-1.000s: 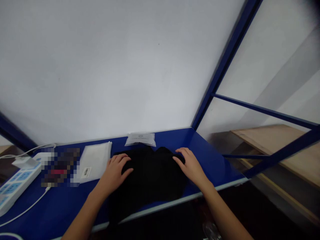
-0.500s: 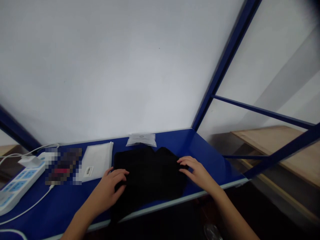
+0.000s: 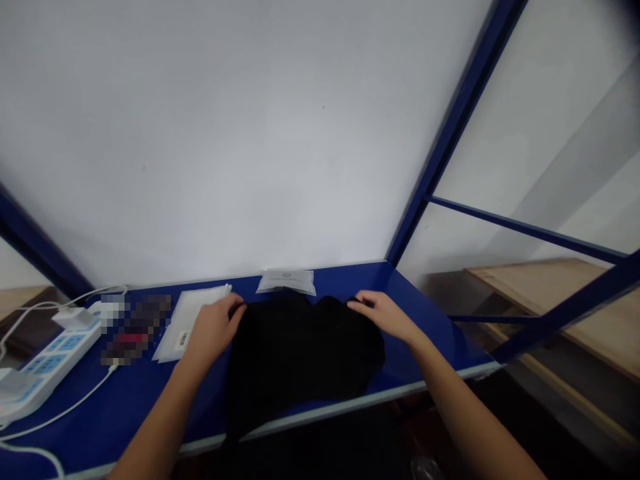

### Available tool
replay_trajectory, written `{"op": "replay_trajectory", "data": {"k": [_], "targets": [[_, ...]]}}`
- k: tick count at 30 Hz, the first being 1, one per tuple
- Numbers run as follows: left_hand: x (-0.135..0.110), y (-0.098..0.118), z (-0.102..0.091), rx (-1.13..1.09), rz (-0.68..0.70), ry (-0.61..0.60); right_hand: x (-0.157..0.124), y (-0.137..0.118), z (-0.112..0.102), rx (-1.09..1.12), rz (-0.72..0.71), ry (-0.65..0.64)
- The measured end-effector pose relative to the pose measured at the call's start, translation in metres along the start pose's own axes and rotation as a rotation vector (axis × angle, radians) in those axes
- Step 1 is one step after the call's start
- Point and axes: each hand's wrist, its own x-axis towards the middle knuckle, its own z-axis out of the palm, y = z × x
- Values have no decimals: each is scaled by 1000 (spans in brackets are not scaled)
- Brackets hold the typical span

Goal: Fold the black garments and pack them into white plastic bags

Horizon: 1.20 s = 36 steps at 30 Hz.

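Observation:
A black cloth garment (image 3: 305,353) lies spread on the blue table, its lower left part hanging over the front edge. Its exact kind is too dark to make out. My left hand (image 3: 216,323) pinches the garment's far left corner, thumb and fingers together. At the far right corner, my right hand (image 3: 383,312) grips the cloth between thumb and fingers. Just behind the garment lies a clear plastic packet (image 3: 287,281) with faint print. Partly under my left hand and forearm are white plastic bags (image 3: 193,312) with a barcode label.
On the left of the blue table (image 3: 425,320) stand a white power strip (image 3: 55,360) with plugs, white cables (image 3: 75,412) and a blurred-out dark object (image 3: 137,330). Blue frame posts (image 3: 453,133) rise at the sides. A wooden board (image 3: 565,293) sits to the right.
Both hands have moved away from me to the garment's far corners and closed on them. The cloth's right side has spread out somewhat. My view has shifted slightly.

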Motion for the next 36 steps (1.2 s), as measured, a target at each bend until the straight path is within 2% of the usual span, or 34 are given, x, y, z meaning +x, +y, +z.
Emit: {"op": "replay_trajectory", "data": {"k": [2, 4, 5, 7, 10, 13, 16, 21, 25, 28, 30, 32, 34, 36], "targets": [[23, 9, 9, 196, -32, 203, 25, -2, 8, -220, -11, 167], [31, 20, 19, 255, -7, 279, 39, -6, 17, -431, -14, 298], [28, 25, 24, 238, 27, 273, 40, -8, 21, -494, -28, 332], [11, 35, 32, 146, 136, 176, 31, -14, 28, -505, -107, 308], [-33, 42, 40, -16, 340, -122, 0, -24, 36, -376, -304, 89], [-75, 42, 44, -65, 368, -284, -25, -38, 50, -303, -424, -93], [-96, 36, 47, -41, 311, -289, -24, -53, 74, -327, -458, -98], [-99, 28, 44, 113, 193, -294, 19, -69, 112, -405, -440, -88], [-108, 31, 17, 51, 242, -255, 50, -62, 114, -306, -307, -61], [-119, 34, -4, -52, 313, -329, 64, -50, 108, -309, -221, -10], [-120, 36, -11, -114, 330, -411, 69, -44, 109, -336, -180, -14], [-110, 37, -9, -186, 313, -429, 71, -43, 114, -373, -161, -18], [-90, 36, 2, -253, 265, -359, 70, -46, 119, -408, -160, 9], [-64, 33, 19, -249, 202, -232, 66, -49, 117, -437, -160, 61]]}}
